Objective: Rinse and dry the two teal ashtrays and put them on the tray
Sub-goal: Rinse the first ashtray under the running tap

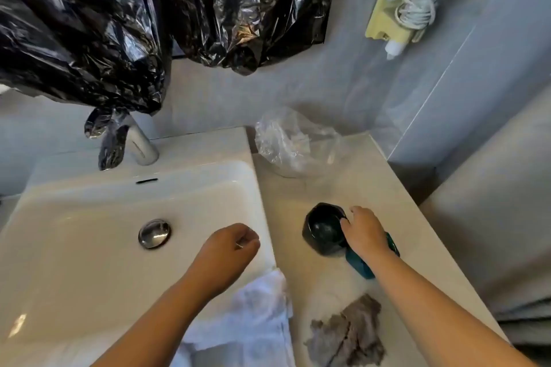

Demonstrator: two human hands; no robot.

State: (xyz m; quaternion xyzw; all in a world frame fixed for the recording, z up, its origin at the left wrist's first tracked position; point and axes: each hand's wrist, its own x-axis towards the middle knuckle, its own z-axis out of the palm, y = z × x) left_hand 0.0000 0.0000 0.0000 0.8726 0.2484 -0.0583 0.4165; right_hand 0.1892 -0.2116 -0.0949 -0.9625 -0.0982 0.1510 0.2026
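Observation:
A dark teal ashtray (323, 229) stands on the counter to the right of the sink, its hollow facing up. My right hand (364, 232) grips its right rim with the fingers curled over the edge. A second teal ashtray (362, 267) lies under my right wrist, mostly hidden by the hand. My left hand (231, 250) hovers over the right edge of the white sink (89, 247), fingers loosely curled, nothing in it. No tray is in view.
A white towel (256, 316) hangs over the sink's front right corner. A grey cloth (351, 334) lies on the counter (387, 188) near the front. A crumpled clear plastic bag (293, 143) sits at the back. Faucet (140, 143) and black plastic sheets (89, 24) stand behind the sink.

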